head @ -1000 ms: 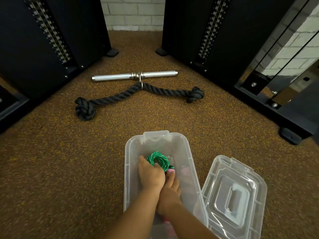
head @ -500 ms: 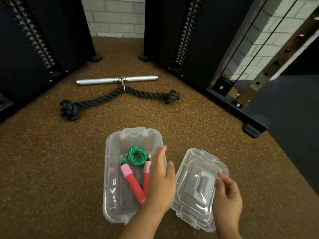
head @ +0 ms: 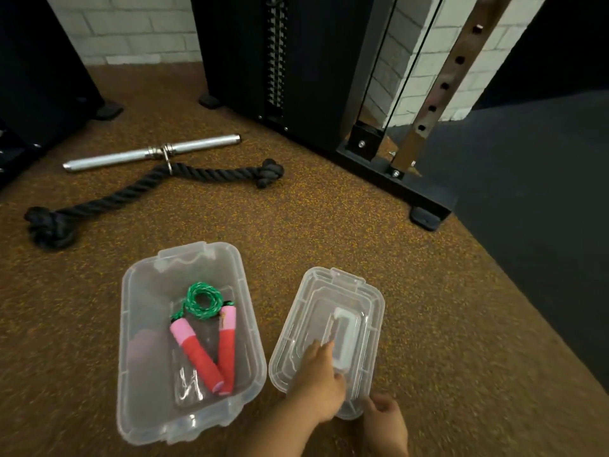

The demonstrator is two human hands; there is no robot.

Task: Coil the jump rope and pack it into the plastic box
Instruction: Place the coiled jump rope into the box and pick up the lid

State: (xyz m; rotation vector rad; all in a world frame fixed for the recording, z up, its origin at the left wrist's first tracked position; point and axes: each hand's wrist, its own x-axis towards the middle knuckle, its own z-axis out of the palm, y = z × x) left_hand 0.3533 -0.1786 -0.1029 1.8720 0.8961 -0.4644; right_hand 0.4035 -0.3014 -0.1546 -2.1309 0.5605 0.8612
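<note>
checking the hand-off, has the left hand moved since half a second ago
Yes. The left hand has crossed rightward from above the plastic box, beside the jump rope, onto the lid lying right of the box.

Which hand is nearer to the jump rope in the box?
Left. The left hand rests on the lid beside the plastic box holding the jump rope; the right hand is at the lid's near end, farther away.

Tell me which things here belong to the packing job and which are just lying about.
Job:
- jump rope, coiled, in the box
- box, open
- lid, on the floor beside the box
- left hand, on the lid
- right hand, at the lid's near edge

Lying about:
- metal bar
- black rope
</note>
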